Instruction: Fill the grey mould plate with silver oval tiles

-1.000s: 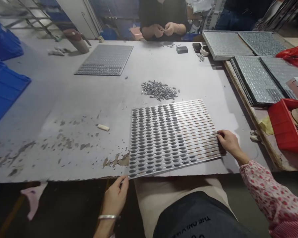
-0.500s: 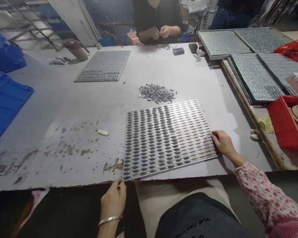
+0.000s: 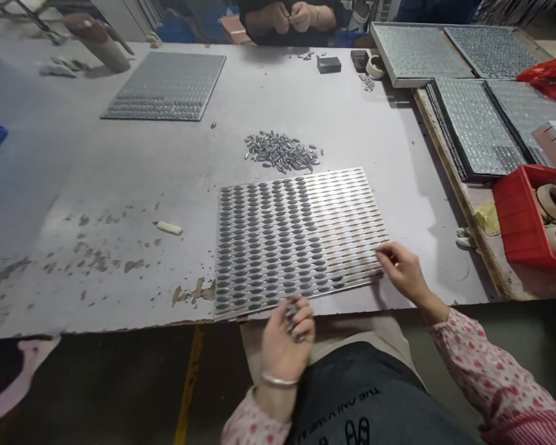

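A flat panel [image 3: 347,213] lies near the table's front edge, with rows of grey leaf-shaped pieces [image 3: 271,241] over its left part and bare slots on its right. My left hand [image 3: 287,337] is palm up at the panel's front edge, its fingers curled around several small grey pieces [image 3: 293,318]. At the panel's right edge is my right hand [image 3: 403,269], thumb and fingers bent close together; anything between them is too small to make out. Behind the panel lies a loose pile of the same grey pieces [image 3: 282,151].
Another panel [image 3: 167,83] lies at the back left. A white stick [image 3: 168,228] is on the table at left. To the right are stacked panels [image 3: 479,130] and a red bin [image 3: 521,216] with tape rolls. A person's hands [image 3: 291,16] work across the table.
My left hand has left the panel's front left corner and moved right, turning palm up. My right hand has shifted slightly inward from the right edge. The view has tilted down.
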The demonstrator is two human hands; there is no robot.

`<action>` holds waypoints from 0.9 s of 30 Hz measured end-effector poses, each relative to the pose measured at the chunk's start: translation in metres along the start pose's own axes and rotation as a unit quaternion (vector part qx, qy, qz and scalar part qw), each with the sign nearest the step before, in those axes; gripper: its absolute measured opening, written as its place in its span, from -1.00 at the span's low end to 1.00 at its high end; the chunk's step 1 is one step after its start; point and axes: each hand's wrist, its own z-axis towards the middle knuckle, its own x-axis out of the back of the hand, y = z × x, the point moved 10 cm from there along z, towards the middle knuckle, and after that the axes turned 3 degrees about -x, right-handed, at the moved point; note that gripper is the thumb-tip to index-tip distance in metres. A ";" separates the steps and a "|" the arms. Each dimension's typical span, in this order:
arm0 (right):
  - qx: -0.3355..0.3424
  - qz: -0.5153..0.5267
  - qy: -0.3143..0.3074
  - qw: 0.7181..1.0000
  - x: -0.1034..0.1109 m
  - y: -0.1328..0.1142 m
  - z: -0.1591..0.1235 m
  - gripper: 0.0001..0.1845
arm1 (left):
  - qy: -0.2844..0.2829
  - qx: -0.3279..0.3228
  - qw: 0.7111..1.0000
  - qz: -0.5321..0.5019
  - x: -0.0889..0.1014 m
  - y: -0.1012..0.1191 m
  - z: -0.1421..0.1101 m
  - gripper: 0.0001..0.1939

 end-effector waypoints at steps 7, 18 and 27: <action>0.067 0.140 -0.225 0.962 -0.058 -0.078 -0.067 -0.82 | 0.012 0.117 0.983 -0.143 -0.022 -0.093 0.027 -0.76; 0.074 0.140 -0.184 0.970 -0.059 -0.075 -0.072 -0.87 | -0.051 0.065 0.991 -0.108 -0.006 -0.095 0.036 -0.82; -0.017 0.092 -0.151 0.984 -0.033 -0.033 -0.038 -0.78 | -0.107 0.081 0.988 0.080 -0.005 -0.106 0.025 -0.83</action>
